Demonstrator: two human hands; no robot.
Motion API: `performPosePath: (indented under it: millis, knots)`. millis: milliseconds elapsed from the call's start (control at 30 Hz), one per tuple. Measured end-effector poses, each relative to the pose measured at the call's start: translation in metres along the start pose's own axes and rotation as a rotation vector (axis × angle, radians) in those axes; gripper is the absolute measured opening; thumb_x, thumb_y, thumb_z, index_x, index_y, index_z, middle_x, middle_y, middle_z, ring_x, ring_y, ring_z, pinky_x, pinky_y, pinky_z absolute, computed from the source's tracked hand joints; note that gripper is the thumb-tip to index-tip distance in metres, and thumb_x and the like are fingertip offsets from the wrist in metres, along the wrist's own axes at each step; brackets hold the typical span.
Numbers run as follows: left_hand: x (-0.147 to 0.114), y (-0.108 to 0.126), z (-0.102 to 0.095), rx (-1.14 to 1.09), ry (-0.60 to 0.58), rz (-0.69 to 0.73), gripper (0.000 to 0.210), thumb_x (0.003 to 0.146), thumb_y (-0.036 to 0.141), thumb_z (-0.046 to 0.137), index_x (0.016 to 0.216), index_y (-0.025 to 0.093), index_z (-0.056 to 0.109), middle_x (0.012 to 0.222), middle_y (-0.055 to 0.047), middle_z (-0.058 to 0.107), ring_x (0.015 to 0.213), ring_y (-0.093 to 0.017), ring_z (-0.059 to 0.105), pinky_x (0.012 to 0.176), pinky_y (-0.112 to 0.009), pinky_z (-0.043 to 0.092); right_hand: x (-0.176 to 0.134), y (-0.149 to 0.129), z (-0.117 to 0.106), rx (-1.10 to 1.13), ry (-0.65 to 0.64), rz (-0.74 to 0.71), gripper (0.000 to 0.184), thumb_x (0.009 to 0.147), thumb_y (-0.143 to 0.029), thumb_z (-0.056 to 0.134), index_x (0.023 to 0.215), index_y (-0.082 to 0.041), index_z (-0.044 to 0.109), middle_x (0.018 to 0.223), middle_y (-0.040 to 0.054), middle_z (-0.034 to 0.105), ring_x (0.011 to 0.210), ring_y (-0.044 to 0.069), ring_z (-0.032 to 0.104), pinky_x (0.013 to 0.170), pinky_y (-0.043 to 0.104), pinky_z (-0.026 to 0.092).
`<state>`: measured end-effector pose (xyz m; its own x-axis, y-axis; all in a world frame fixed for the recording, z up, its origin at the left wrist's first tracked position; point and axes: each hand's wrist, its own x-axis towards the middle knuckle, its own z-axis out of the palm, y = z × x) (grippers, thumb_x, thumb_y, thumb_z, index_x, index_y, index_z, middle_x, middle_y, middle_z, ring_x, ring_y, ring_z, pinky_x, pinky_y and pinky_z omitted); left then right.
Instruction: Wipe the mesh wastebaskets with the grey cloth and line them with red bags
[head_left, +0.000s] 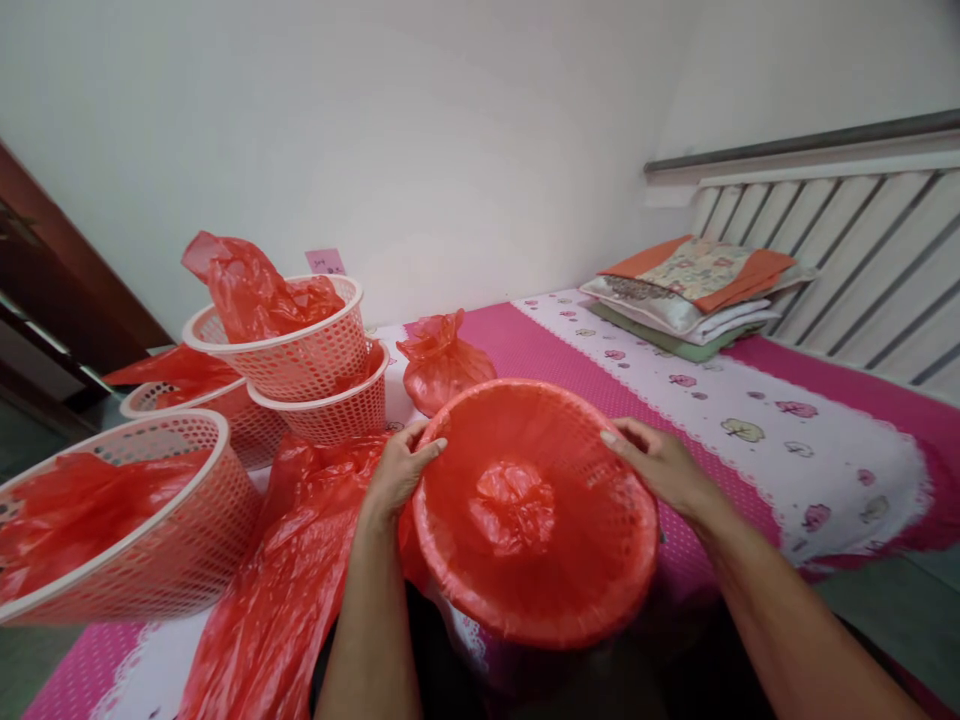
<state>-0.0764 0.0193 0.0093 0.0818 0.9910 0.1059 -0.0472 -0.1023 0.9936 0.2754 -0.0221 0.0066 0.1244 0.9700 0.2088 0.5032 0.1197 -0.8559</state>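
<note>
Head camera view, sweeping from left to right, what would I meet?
Near-left round pink plastic mesh basket, upper round pink plastic mesh basket, left hand, round mesh basket lined with red plastic film, right hand, white slatted panel.

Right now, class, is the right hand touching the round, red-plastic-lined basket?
Touching. The head view shows the right hand holding the basket, the thumb lapping over the rim.

The round, plastic-wrapped basket (581, 450) is red. The flat cloth bedcover (649, 395) has dotted pink and tree-covered white stripes.
</note>
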Motion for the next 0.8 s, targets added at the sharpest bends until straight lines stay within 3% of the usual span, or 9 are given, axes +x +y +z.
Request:
performPosePath:
  millis: [100, 233, 333, 433, 500, 600, 700, 800]
  knots:
    - [0.002, -0.003, -0.001, 0.017, 0.075, -0.007, 0.03, 0.067, 0.035, 0.085, 0.091, 0.017, 0.08, 0.087, -0.004, 0.08, 0.085, -0.026, 0.074, 0.087, -0.039, 0.058, -0.005, 0.003, -0.002, 0.042, 0.04, 0.033, 0.047, 0.083, -0.06, 0.067, 0.111, -0.024, 0.075, 0.108, 0.0097, 0.08, 0.102, 0.032, 0.074, 0.087, 0.043, 0.058]
    - [0.006, -0.009, -0.003, 0.007, 0.144, -0.002, 0.025, 0.065, 0.033, 0.083, 0.086, 0.02, 0.08, 0.078, -0.001, 0.079, 0.078, -0.025, 0.073, 0.078, -0.037, 0.058, -0.015, 0.006, -0.003, 0.055, 0.057, 0.075, 0.05, 0.083, -0.063, 0.066, 0.113, -0.023, 0.075, 0.117, 0.0122, 0.079, 0.112, 0.034, 0.073, 0.096, 0.046, 0.057]
    - [0.009, -0.013, -0.006, 0.01, 0.184, -0.007, 0.025, 0.063, 0.035, 0.084, 0.083, 0.021, 0.079, 0.074, -0.001, 0.078, 0.075, -0.025, 0.073, 0.073, -0.037, 0.058, -0.025, 0.007, -0.001, 0.081, 0.083, 0.098, 0.056, 0.083, -0.067, 0.063, 0.114, -0.021, 0.074, 0.102, 0.0121, 0.079, 0.098, 0.031, 0.074, 0.083, 0.042, 0.059]
    - [0.011, -0.016, -0.007, 0.008, 0.217, -0.011, 0.026, 0.061, 0.036, 0.086, 0.081, 0.021, 0.078, 0.073, 0.0, 0.078, 0.072, -0.024, 0.072, 0.071, -0.036, 0.058, -0.032, 0.008, 0.003, 0.136, 0.069, 0.139, 0.061, 0.086, -0.068, 0.061, 0.121, -0.02, 0.072, 0.076, 0.0052, 0.072, 0.071, 0.025, 0.07, 0.064, 0.037, 0.055]
    - [0.011, -0.016, -0.006, 0.003, 0.235, -0.011, 0.026, 0.059, 0.035, 0.087, 0.078, 0.021, 0.077, 0.071, 0.0, 0.077, 0.069, -0.022, 0.071, 0.07, -0.034, 0.056, -0.035, 0.009, 0.007, 0.2, 0.046, 0.169, 0.061, 0.087, -0.067, 0.063, 0.124, -0.02, 0.07, 0.07, 0.0026, 0.07, 0.065, 0.024, 0.068, 0.061, 0.036, 0.054]
    - [0.012, -0.016, -0.005, -0.016, 0.265, -0.01, 0.027, 0.059, 0.038, 0.088, 0.075, 0.02, 0.075, 0.068, 0.001, 0.074, 0.063, -0.018, 0.066, 0.067, -0.03, 0.053, -0.037, 0.012, 0.014, 0.354, 0.031, 0.192, 0.056, 0.085, -0.063, 0.069, 0.123, -0.022, 0.07, 0.094, 0.0083, 0.079, 0.085, 0.028, 0.076, 0.076, 0.04, 0.061]
    - [0.015, -0.015, -0.003, -0.047, 0.295, -0.003, 0.03, 0.064, 0.045, 0.087, 0.073, 0.019, 0.075, 0.065, 0.003, 0.071, 0.06, -0.015, 0.061, 0.064, -0.027, 0.049, -0.039, 0.016, 0.022, 0.532, 0.044, 0.22, 0.052, 0.083, -0.058, 0.077, 0.122, -0.024, 0.073, 0.122, 0.0108, 0.079, 0.109, 0.03, 0.075, 0.094, 0.041, 0.061]
    - [0.017, -0.015, 0.0, -0.096, 0.293, -0.002, 0.032, 0.068, 0.048, 0.084, 0.073, 0.017, 0.076, 0.067, 0.001, 0.072, 0.062, -0.015, 0.062, 0.064, -0.026, 0.048, -0.04, 0.022, 0.025, 0.72, 0.047, 0.282, 0.05, 0.079, -0.055, 0.083, 0.12, -0.026, 0.077, 0.127, 0.0093, 0.078, 0.113, 0.028, 0.074, 0.093, 0.037, 0.061]
